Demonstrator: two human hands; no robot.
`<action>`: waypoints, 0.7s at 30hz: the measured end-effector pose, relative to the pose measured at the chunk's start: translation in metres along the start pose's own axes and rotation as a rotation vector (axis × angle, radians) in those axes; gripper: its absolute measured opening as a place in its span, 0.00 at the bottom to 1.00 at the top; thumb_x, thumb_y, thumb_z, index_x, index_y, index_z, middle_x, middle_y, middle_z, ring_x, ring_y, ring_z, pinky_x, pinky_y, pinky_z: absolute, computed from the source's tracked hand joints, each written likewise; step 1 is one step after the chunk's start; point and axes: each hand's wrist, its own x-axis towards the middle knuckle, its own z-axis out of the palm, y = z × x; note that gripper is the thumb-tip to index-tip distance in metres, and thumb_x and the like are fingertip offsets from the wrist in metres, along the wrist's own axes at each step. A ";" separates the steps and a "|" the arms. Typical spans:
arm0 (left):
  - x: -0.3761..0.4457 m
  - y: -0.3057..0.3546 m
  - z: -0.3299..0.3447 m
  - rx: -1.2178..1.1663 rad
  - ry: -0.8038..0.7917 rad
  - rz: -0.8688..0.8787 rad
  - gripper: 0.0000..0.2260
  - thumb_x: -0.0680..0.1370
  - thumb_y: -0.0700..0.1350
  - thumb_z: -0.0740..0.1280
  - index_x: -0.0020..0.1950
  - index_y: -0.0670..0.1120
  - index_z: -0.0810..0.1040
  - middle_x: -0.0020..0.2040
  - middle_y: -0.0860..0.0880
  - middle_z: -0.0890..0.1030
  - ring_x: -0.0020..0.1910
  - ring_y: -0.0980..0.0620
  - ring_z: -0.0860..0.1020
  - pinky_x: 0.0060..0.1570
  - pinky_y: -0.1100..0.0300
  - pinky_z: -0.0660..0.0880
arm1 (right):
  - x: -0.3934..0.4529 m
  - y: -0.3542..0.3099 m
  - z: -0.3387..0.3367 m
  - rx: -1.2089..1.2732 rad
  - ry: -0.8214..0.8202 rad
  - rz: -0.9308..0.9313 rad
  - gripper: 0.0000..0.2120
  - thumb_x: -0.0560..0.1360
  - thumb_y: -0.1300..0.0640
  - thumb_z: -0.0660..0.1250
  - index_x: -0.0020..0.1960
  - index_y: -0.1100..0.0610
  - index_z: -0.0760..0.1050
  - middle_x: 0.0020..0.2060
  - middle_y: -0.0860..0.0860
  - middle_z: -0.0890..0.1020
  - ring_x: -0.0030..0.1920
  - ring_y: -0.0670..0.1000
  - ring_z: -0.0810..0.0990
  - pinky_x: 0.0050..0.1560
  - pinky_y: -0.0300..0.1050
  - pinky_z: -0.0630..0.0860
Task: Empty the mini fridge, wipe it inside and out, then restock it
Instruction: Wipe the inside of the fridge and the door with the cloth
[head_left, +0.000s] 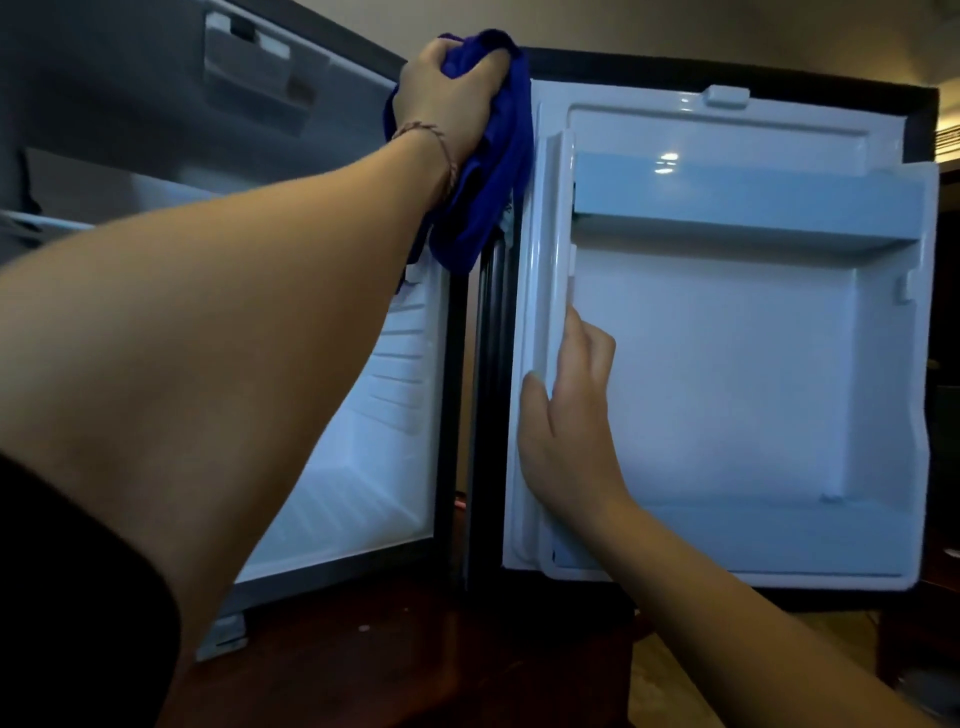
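The mini fridge (447, 415) stands open, its white inside bare of items. Its door (727, 364) is swung out to the right, showing the white inner liner and a door shelf (748, 208). My left hand (447, 98) grips a bunched blue cloth (493, 171) at the top corner by the hinge, between cabinet and door. The cloth hangs down over the hinge gap. My right hand (566, 421) rests on the raised left rim of the door liner, thumb curled round the rim, fingers lying on the inner panel.
The fridge sits on a dark reddish wooden surface (415, 654). Shelf rails (400, 358) line the inner right wall of the cabinet. A tan floor (670, 670) shows at the lower right, with dark furniture (945, 364) at the far right edge.
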 end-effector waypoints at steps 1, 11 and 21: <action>-0.003 -0.001 -0.001 0.005 -0.009 0.004 0.09 0.72 0.57 0.70 0.44 0.54 0.76 0.43 0.52 0.83 0.45 0.50 0.82 0.48 0.51 0.81 | 0.000 0.000 0.000 -0.001 0.004 -0.003 0.29 0.80 0.70 0.56 0.80 0.63 0.54 0.66 0.51 0.63 0.67 0.48 0.69 0.69 0.28 0.60; -0.153 -0.053 -0.027 0.024 -0.047 -0.100 0.05 0.74 0.52 0.71 0.43 0.53 0.78 0.35 0.58 0.79 0.36 0.58 0.76 0.42 0.60 0.76 | -0.001 0.001 0.000 0.010 -0.006 0.075 0.30 0.80 0.68 0.57 0.80 0.62 0.54 0.63 0.50 0.62 0.64 0.47 0.67 0.66 0.24 0.57; -0.286 -0.068 -0.044 0.070 -0.038 -0.267 0.01 0.78 0.48 0.70 0.47 0.52 0.79 0.41 0.56 0.81 0.41 0.63 0.78 0.39 0.75 0.70 | -0.040 0.008 -0.094 -0.796 -0.647 0.019 0.28 0.82 0.37 0.43 0.41 0.52 0.74 0.38 0.49 0.78 0.42 0.54 0.78 0.42 0.49 0.73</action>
